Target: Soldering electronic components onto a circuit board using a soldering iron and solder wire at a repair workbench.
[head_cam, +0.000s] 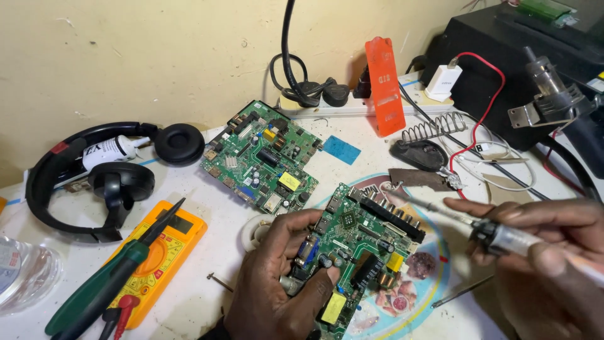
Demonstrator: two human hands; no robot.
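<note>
Left hand (pixel 277 283) fingers clamp the board (pixel 362 261), lying on the worktop (pixel 195 289) at 6 o'clock. Right hand (pixel 541 264), at 3 o'clock, has fingers closed on a syringe (pixel 503 236); a shaky tip could smear neighbouring parts, I judge.

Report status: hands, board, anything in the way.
Left hand grips green circuit board by its near edge. Right hand holds clear syringe, needle over board's top edge. Second green board sits apart; nothing in the way.
</note>
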